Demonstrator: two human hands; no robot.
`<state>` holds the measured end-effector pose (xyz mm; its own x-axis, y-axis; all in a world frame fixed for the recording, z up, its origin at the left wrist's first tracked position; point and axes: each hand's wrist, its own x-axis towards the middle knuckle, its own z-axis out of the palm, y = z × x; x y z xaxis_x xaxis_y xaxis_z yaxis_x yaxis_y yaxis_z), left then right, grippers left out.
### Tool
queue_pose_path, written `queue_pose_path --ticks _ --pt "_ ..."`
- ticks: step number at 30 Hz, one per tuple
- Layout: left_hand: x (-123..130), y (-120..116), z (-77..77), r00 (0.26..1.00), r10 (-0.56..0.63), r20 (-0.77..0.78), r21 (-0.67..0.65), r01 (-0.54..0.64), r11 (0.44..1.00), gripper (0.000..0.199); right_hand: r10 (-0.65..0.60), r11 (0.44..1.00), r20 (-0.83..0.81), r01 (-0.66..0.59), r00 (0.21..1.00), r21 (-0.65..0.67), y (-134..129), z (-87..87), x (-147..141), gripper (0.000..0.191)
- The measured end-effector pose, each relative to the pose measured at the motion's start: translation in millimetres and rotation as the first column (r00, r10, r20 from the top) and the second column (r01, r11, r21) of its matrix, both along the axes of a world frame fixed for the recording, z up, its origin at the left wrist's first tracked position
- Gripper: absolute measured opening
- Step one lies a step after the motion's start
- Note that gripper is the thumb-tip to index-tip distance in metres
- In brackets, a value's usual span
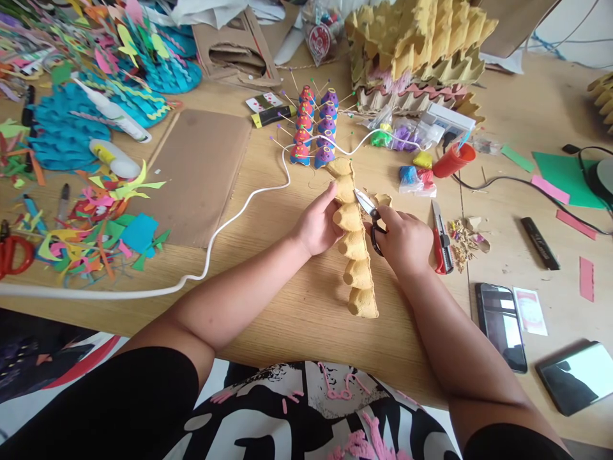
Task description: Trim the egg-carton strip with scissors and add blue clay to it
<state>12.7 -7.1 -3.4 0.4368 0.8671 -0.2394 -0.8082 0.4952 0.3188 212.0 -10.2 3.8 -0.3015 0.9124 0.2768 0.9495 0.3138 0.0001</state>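
A long yellow egg carton strip (360, 244) with several cups in a row runs toward me over the table. My left hand (318, 223) grips its left side near the far end, fingers partly hidden behind it. Closed round the dark handles of a pair of scissors (368, 206) is my right hand (405, 239). The scissor blades point up and left, their tip at the strip's right edge. Carton scraps (383, 199) lie just beyond the scissors. Past the strip's far end stand painted egg carton caterpillars, one red and blue (302, 131), one purple (327, 131).
A white cable (249, 207) crosses the table behind my left arm. Right of my right hand lies a red box cutter (441, 239) beside carton shavings (467, 243). Stacked egg trays (416, 45) stand at the back. Cardboard (191, 172), paper scraps (98, 223) and a phone (501, 326) lie around.
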Motion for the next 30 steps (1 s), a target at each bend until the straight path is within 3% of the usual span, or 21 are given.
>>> queue_pose_path --ticks 3,8,14,18,24,30 --pt "0.5 0.7 -1.0 1.0 0.004 -0.005 -0.021 -0.004 1.0 0.045 0.002 1.0 -0.014 -0.002 1.0 -0.018 0.0 1.8 -0.4 0.039" --pt "2.2 2.5 -4.4 0.996 0.027 -0.086 0.05 -0.023 0.999 0.045 0.02 0.998 -0.053 -0.022 0.998 -0.051 -1.8 2.8 0.0 0.039" --pt "4.2 2.6 -2.4 0.985 0.051 -0.164 0.066 -0.04 0.997 0.049 -0.035 0.992 -0.09 0.023 0.995 -0.124 -1.4 -0.9 0.8 0.045" --pt "4.4 3.4 -4.2 0.972 0.099 -0.212 0.087 -0.082 0.993 0.05 -0.056 0.978 -0.285 -0.005 0.957 -0.208 1.4 -4.4 3.1 0.052" --pt "3.3 4.5 -6.6 0.971 0.091 -0.22 0.135 -0.062 0.989 0.054 -0.094 0.947 -0.557 -0.098 0.825 -0.305 2.9 -5.5 4.0 0.058" --pt "2.6 3.9 -4.0 0.961 0.169 -0.221 0.101 -0.15 0.983 0.056 -0.015 0.941 -0.469 -0.146 0.883 -0.307 1.9 -0.8 2.1 0.055"
